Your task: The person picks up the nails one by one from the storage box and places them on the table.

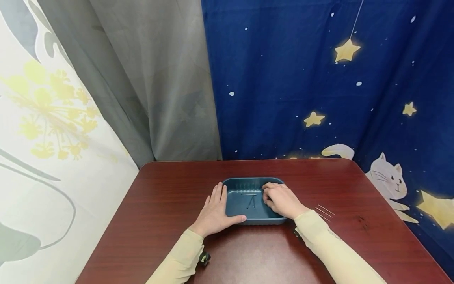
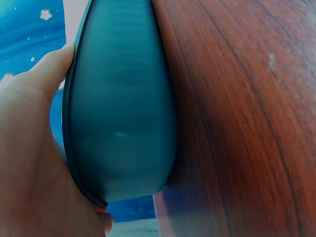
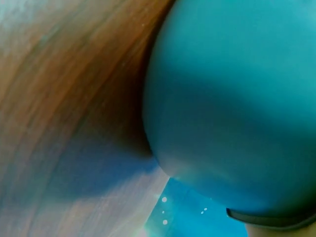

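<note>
A dark blue-green plastic tray [image 1: 255, 221] sits on the table. Inside it lie several thin dark nail-like rods [image 1: 250, 202], one crosswise and others slanting below. My left hand [image 1: 214, 215] rests along the tray's left end, fingers straight on the rim and thumb stretched over the near edge; the left wrist view shows the thumb at the rim. Over the right end, my right hand [image 1: 281, 199] reaches into the tray with fingers curled downward. Its fingertips are mostly hidden, and I cannot tell whether they pinch anything.
Several thin silvery rods [image 1: 324, 213] lie on the reddish-brown table [image 1: 170, 197] right of the tray, near the right sleeve. Farther right is a small dark mark [image 1: 362, 223]. A grey curtain [image 1: 177, 79] and a blue starry curtain [image 1: 276, 79] hang behind the table.
</note>
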The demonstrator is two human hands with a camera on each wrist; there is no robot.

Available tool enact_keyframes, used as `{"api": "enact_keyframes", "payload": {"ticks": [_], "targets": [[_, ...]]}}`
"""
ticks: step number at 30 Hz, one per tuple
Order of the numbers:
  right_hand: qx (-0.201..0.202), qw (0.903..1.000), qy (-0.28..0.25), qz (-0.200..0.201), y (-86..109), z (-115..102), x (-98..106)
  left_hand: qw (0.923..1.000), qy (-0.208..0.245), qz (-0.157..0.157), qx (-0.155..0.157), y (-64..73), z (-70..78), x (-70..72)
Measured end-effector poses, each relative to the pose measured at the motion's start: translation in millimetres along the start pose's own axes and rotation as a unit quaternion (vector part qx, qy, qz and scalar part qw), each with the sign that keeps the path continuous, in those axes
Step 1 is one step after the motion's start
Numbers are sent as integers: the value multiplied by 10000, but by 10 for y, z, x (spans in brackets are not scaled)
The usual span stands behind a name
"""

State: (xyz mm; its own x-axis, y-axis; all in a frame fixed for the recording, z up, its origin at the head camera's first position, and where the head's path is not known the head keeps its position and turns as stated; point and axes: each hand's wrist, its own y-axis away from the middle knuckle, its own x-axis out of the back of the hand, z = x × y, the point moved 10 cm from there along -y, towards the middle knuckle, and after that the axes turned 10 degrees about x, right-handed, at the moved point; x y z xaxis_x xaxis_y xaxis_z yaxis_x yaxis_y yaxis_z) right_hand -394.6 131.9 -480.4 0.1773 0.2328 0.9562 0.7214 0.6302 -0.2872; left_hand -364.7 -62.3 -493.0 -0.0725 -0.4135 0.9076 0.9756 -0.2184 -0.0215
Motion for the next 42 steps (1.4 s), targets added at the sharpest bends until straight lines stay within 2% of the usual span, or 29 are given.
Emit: {"api": "enact_keyframes", "payload": {"ticks": [7, 14, 19, 30, 42], "targets": [[-56, 9977, -524, 419, 27, 21, 57, 10000, 29, -27, 18, 1, 1, 7], [-197, 9899, -1163, 789, 55, 54, 133, 10000, 61, -43, 28, 22, -1, 11], [-127, 9845, -1380, 1072, 83, 51, 232, 10000, 84, -48, 17, 21, 8, 9], [9, 9770, -1537, 1478, 112, -8, 563, 10000, 70, -16, 24, 20, 1, 19], [-148, 9827, -1055, 1517, 252, 191, 757, 10000, 57, -19, -27, 13, 12, 9]]}}
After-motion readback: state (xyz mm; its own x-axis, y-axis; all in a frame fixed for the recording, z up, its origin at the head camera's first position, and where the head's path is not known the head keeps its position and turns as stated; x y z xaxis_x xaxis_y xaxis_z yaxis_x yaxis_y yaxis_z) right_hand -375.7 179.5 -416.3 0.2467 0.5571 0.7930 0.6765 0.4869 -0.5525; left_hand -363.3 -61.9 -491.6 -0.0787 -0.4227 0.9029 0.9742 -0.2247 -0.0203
